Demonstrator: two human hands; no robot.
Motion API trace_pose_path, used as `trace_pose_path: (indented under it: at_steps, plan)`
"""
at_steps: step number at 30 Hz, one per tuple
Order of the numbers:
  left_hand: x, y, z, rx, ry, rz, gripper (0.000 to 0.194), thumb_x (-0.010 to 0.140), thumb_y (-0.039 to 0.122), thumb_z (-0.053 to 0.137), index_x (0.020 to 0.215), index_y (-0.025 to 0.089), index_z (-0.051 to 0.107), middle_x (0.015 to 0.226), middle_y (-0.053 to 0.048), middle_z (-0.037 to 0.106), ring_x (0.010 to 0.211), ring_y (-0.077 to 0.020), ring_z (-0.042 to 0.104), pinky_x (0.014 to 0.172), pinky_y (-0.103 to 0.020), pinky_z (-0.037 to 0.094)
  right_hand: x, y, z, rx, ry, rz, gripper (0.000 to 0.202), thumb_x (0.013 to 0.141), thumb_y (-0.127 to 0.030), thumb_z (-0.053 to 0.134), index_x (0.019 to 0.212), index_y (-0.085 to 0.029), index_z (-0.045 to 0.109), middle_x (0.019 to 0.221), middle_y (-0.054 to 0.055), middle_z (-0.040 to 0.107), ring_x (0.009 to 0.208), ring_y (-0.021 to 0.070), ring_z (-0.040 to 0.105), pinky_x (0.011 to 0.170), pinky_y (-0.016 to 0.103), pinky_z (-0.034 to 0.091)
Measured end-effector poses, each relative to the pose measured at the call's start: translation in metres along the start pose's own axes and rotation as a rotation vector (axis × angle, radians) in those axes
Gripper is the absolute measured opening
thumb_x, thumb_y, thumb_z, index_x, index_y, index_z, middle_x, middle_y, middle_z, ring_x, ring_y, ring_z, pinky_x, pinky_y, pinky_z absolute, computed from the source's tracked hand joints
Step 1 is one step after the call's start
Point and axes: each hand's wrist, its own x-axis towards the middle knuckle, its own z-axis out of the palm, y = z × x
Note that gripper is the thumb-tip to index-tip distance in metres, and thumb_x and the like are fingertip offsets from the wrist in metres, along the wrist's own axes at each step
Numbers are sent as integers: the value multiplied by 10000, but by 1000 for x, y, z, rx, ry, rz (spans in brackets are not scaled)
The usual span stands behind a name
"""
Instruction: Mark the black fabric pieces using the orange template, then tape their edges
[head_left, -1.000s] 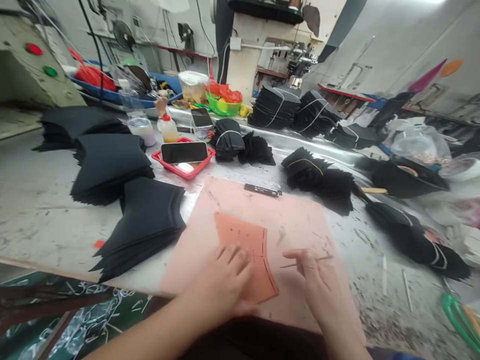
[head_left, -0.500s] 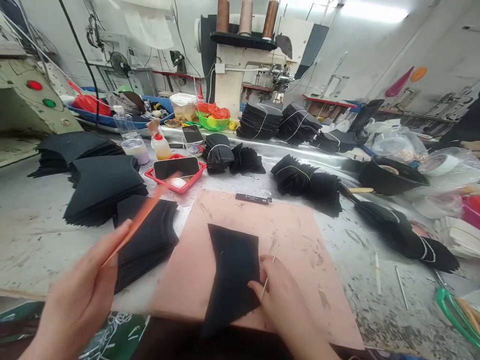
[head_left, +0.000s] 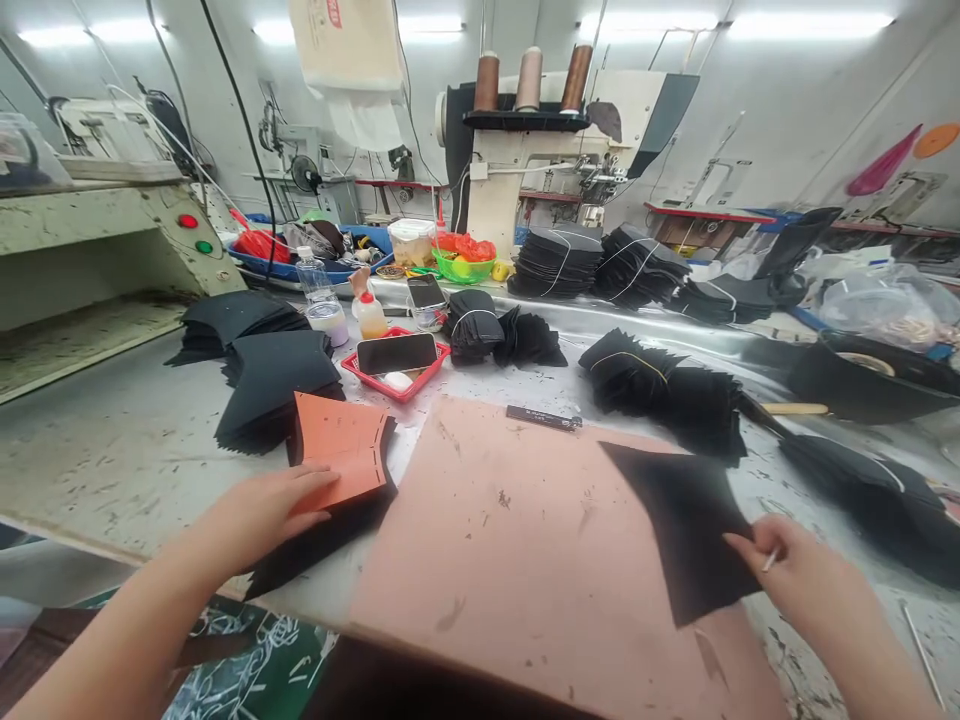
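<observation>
My left hand [head_left: 289, 500] grips an orange template [head_left: 349, 440] with slots and marks by its lower left edge, fingers on top. The template lies over a stack of black cut pieces [head_left: 322, 545]. On the right, my right hand [head_left: 799, 560] pinches the edge of a single black cut piece [head_left: 690, 530], which is partly blurred and over the right side of a pink board [head_left: 510, 560]. A thin white stick [head_left: 769, 561] is also held in that hand, its tip poking out between the fingers.
A black bar-shaped tool [head_left: 544, 416] lies at the board's far edge. Behind it stands a red basket [head_left: 405, 393] with a phone. Bundled black pieces [head_left: 660, 385] lie at right, more stacks [head_left: 277, 380] at left. A sewing machine [head_left: 495, 190] stands behind.
My right hand has carried the black piece rightward from the middle of the board. My left hand has brought the orange template down flat onto the stack. The view has shifted left.
</observation>
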Motion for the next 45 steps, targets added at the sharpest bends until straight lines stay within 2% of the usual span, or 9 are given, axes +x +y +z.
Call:
trace_pose_path:
  at_steps: [4,9,13,17,22,28,35,40,45]
  plan:
    - [2,12,-29,33,-21,-63,375,788,230,376,1041,206,651,828,-33,713,688,-191,656,594,-253,466,5,35,-3,-112,159,-67,337,578,-606,449,496,-289,369,752,149,666,500,275,525,486,409,384]
    - [4,72,-32,124,79,-111,434,864,207,276,1152,106,584,747,-96,681,615,-224,630,536,-287,438,-30,14,16,-35,304,-292,375,754,-579,418,550,-270,482,1007,174,673,696,301,622,602,446,457]
    - [-7,158,3,61,6,304,579,709,75,421,1246,266,528,985,-37,699,793,-163,657,652,-218,491,-53,-23,25,17,334,-456,310,850,-448,407,660,-236,531,968,155,683,877,304,628,716,460,481]
    - [-16,205,28,219,-15,661,671,651,117,465,1320,166,455,1217,-187,590,882,-314,646,572,-362,537,-66,-40,28,88,301,-543,205,877,-334,441,721,-231,525,1033,138,675,936,273,621,746,433,496]
    - [-3,184,36,162,206,808,689,639,27,387,1304,187,472,1300,-103,551,1180,-277,526,918,-409,475,-81,-50,31,147,210,-581,120,854,-229,474,752,-230,537,1100,115,661,973,255,617,756,406,514]
    - [-7,155,45,164,501,682,602,685,64,381,1254,193,533,1186,-67,638,1060,-233,610,893,-337,462,-90,-68,31,263,109,-630,117,839,-152,473,775,-225,537,1103,116,653,971,250,622,777,417,526]
    - [4,162,36,105,355,632,526,807,551,510,1273,306,517,1339,-66,519,1187,-305,514,909,-440,458,-93,-87,36,341,-3,-678,118,815,-113,491,800,-226,522,1110,108,651,943,243,615,748,390,531]
    - [14,161,50,44,234,560,572,837,535,492,1367,367,360,1400,-38,443,1290,-365,386,936,-548,417,-93,-92,39,383,-28,-682,115,811,-112,517,778,-222,510,1036,94,667,866,231,607,746,391,516]
    - [10,168,61,28,328,536,532,873,556,419,1363,351,377,1390,-37,458,1265,-345,425,900,-476,459,-93,-92,42,386,-33,-686,111,820,-117,524,778,-220,515,1020,77,667,837,217,585,751,389,500]
